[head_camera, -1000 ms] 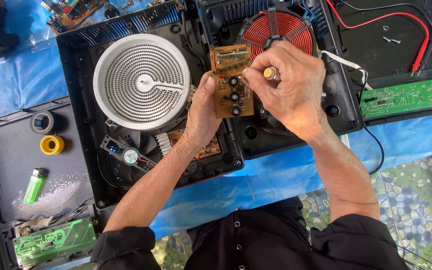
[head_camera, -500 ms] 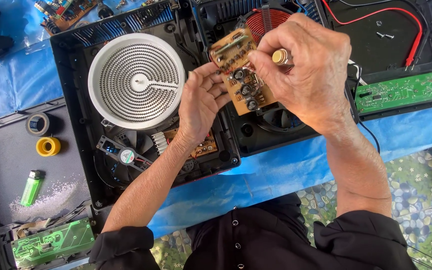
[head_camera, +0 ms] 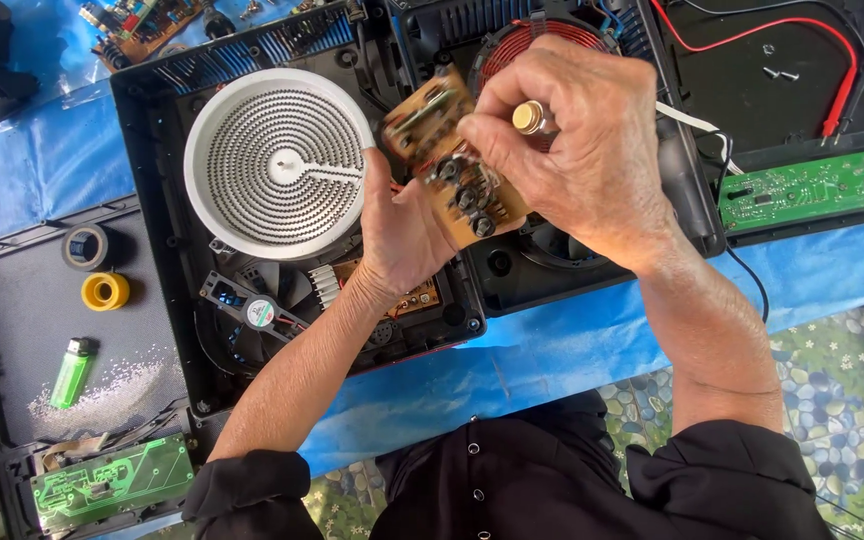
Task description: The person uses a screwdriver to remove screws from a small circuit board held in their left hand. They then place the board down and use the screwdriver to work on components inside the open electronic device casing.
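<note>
Floor tiles with a pebble and flower pattern show nearest, at the bottom right, under the edge of a blue plastic sheet that covers the tabletop. At the bottom left a long green circuit board lies flat. Just past it sits a grey-black panel with a green lighter, a yellow tape roll and a black tape roll on it, each a little apart.

In the middle lies an open black cooker base. A small black fan sits in it, and past the fan a big round white heating coil. The left hand is curled under a small brown circuit board and holds its lower edge. The board is tilted in the air above the cooker, between both hands. The right hand is closed on the board's top side, and a small brass knob sticks out between its fingers.

Behind the right hand a red wire coil peeks out of a second black base. To the right lies another green circuit board, with a red wire looping past it. Far at the top left lies one more brown board on the blue sheet.
</note>
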